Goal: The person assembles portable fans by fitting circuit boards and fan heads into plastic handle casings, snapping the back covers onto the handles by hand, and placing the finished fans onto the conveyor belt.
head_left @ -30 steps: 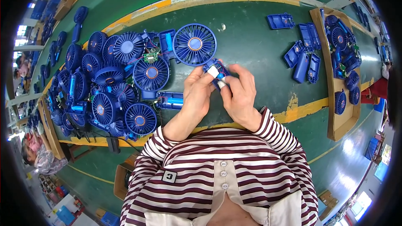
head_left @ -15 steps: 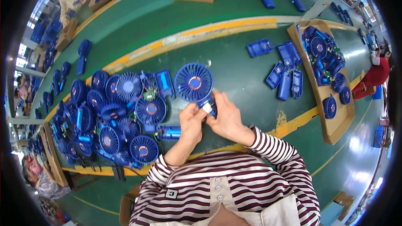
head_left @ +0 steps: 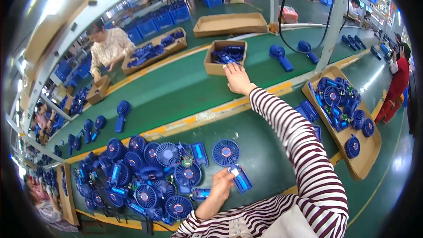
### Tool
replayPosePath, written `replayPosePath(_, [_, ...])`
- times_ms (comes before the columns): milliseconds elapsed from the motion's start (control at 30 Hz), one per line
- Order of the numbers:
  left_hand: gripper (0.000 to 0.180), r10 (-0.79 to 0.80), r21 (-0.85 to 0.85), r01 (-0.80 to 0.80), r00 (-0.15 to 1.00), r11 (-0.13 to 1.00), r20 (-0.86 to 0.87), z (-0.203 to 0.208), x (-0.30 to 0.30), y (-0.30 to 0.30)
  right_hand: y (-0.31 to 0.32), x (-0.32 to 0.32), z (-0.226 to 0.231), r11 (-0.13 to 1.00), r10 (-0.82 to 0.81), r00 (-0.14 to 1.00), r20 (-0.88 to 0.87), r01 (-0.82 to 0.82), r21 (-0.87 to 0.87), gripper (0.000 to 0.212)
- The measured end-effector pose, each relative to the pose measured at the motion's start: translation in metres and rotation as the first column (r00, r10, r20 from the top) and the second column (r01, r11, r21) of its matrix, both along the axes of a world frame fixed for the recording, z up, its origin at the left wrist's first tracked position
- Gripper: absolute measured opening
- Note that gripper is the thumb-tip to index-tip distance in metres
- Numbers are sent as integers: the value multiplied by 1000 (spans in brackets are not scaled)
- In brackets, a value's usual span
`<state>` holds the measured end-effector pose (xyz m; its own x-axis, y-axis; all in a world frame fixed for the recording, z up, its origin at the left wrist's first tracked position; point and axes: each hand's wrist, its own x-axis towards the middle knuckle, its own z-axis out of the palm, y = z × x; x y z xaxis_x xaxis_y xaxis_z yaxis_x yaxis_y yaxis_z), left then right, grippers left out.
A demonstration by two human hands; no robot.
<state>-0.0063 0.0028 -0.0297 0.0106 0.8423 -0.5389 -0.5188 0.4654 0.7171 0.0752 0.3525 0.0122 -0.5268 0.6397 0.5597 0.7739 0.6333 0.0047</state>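
My left hand [head_left: 221, 186] grips a blue handheld fan [head_left: 226, 151] by its handle, the fingers pinched near a small white piece at the neck. The handle lies open, and a light-blue battery [head_left: 240, 180] shows inside. Stretched far forward, my right hand [head_left: 238, 79] is at the near rim of a small cardboard box [head_left: 216, 69] on the green belt. Its fingers are extended and apart, tips over blue plastic parts [head_left: 229, 55] in the box. Left of the held fan is a big pile of blue fans [head_left: 147, 196] with bare batteries and circuit boards.
A shallow carton [head_left: 363, 158] of fan parts stands on the right. Whole fans [head_left: 281, 57] lie on the belt, close to a metal post [head_left: 332, 31] with a hanging black cable. Across the belt, a person [head_left: 110, 46] works beside a long carton [head_left: 154, 55].
My right hand has left the fan's handle and reached forward to the small box. My left hand keeps the fan. The view has tilted up, showing more of the far side.
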Motion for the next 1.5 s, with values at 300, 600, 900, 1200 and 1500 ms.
replayPosePath(300, [26, -25, 37, 25, 1000, 999, 11, -2, -7, 3, 15, -18, 1, 903, -409, 901, 145, 422, -76, 25])
replayPosePath(600, [23, -27, 75, 24, 999, 997, 38, -3, -7, 3, -63, 46, 5, 999, 35, 998, 53, -35, 0, 8])
replayPosePath(900, [25, 11, 86, -17, 997, 996, 75, -3, -4, 6, -198, 87, 32, 979, 154, 904, -398, -194, -62, 16])
replayPosePath(1200, [27, -16, 121, 14, 1000, 993, 14, -2, -5, 3, -257, 134, 24, 743, -327, -220, -919, -660, -107, 26])
replayPosePath(1500, [30, -15, 112, 12, 1000, 994, 24, 4, 2, 7, -252, 207, -34, 762, -559, -639, -529, -648, -22, 28])
